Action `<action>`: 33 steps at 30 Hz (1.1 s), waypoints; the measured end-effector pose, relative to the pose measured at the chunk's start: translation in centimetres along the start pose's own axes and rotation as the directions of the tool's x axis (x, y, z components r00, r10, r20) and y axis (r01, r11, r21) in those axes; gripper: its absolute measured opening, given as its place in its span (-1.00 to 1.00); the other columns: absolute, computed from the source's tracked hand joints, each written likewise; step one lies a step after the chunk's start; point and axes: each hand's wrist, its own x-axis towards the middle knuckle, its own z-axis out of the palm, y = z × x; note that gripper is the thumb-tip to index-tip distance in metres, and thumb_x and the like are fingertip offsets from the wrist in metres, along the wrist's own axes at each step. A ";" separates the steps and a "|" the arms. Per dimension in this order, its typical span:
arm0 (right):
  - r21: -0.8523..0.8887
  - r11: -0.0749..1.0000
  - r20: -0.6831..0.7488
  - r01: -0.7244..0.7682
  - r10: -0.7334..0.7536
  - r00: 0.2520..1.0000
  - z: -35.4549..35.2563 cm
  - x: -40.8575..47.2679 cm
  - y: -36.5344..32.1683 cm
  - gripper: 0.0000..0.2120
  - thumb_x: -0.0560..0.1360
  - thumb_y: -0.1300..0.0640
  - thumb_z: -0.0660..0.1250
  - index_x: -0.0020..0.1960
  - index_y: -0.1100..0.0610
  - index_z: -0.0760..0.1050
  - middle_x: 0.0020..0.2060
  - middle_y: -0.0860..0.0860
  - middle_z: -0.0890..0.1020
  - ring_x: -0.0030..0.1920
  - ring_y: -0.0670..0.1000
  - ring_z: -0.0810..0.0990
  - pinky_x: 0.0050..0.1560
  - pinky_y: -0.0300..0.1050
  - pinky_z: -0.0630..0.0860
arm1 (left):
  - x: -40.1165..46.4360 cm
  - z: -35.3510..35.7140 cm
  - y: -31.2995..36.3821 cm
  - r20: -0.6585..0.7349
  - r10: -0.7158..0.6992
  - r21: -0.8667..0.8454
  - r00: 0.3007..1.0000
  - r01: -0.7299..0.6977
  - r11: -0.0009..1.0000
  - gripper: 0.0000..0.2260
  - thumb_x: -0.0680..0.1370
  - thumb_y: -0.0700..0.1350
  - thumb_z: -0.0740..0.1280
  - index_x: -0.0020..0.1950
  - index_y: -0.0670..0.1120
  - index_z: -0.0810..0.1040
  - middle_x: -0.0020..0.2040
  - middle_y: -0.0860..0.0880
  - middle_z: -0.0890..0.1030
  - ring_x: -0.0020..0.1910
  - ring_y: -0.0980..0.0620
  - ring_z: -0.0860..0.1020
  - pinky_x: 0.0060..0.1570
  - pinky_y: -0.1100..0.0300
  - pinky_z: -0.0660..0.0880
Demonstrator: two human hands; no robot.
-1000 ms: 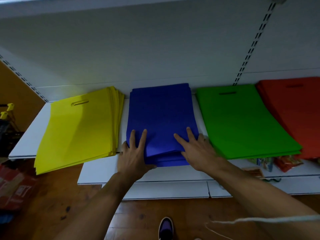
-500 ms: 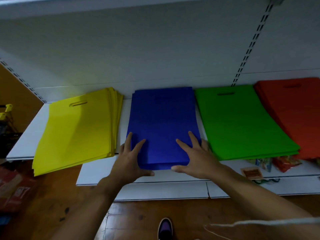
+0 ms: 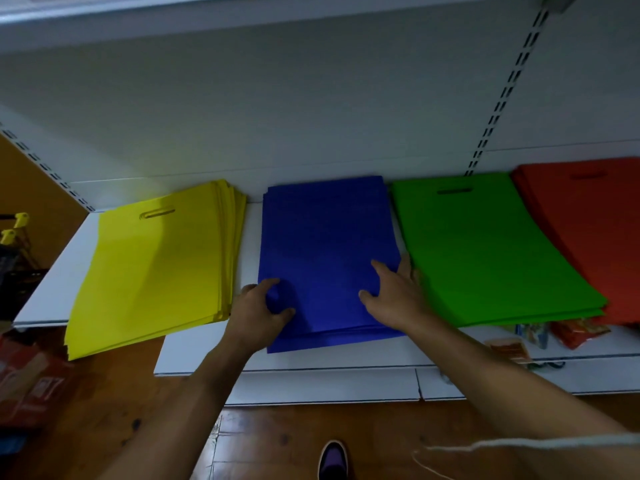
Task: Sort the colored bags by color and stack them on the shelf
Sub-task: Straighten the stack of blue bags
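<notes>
White shelving fills the upper half of the frame, and its lower shelf [image 3: 207, 355] carries four flat piles side by side: a yellow stack [image 3: 152, 268] at centre left, a blue stack [image 3: 325, 244] in the middle, a green stack [image 3: 485, 251] to its right, and a red stack [image 3: 588, 230] at the right edge. Both hands are at the near end of the blue pile. At its lower left corner the left hand [image 3: 258, 311] has fingers and thumb curled onto the pile's edge, pinching it. At the right side the right hand [image 3: 398, 292] has its thumb on the top sheet while its fingers slip down into the gap beside the green stack, so it too seems to clasp the edge. The blue bags lie with their long axis running away from the person toward the back panel, directly ahead of both hands, each hand about equally near its own corner. Lower sheets poke out past the top ones at the near edge, so the likely next move is a push along that axis to square the pile.
</notes>
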 end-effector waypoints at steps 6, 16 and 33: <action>-0.202 0.967 -0.051 0.153 -0.167 0.985 0.2 -0.1 -0.5 -0.25 0.55 -0.32 0.11 0.58 -0.05 -0.10 0.54 0.16 -0.29 0.53 0.23 -0.29 0.53 0.16 -0.14 | 3.2 -1.2 0.6 -0.036 -0.062 -0.055 0.997 0.060 0.997 -0.47 0.54 0.04 0.35 0.48 0.00 0.30 0.39 -0.17 0.41 0.27 -0.19 0.46 0.23 -0.09 0.48; -0.294 0.949 0.002 0.109 -0.113 0.994 0.8 -0.4 0.5 -0.27 0.55 -0.33 0.06 0.58 -0.08 -0.12 0.57 0.14 -0.16 0.54 0.21 -0.24 0.51 0.19 -0.19 | 4.6 -0.3 1.8 0.066 0.015 -0.049 0.998 -0.012 0.999 -0.41 0.48 -0.11 0.40 0.48 0.03 0.29 0.44 -0.13 0.31 0.36 -0.15 0.36 0.32 -0.02 0.41; -0.174 0.961 -0.028 0.215 -0.223 0.974 -1.1 0.4 -3.2 -0.33 0.59 -0.26 0.07 0.59 -0.01 -0.05 0.58 0.06 -0.04 0.55 0.11 0.01 0.52 0.07 0.04 | 5.5 -4.7 2.5 -0.061 0.158 0.040 0.986 -0.155 0.987 -0.50 0.52 0.04 0.37 0.43 -0.05 0.38 0.40 -0.14 0.42 0.38 -0.13 0.37 0.36 -0.03 0.35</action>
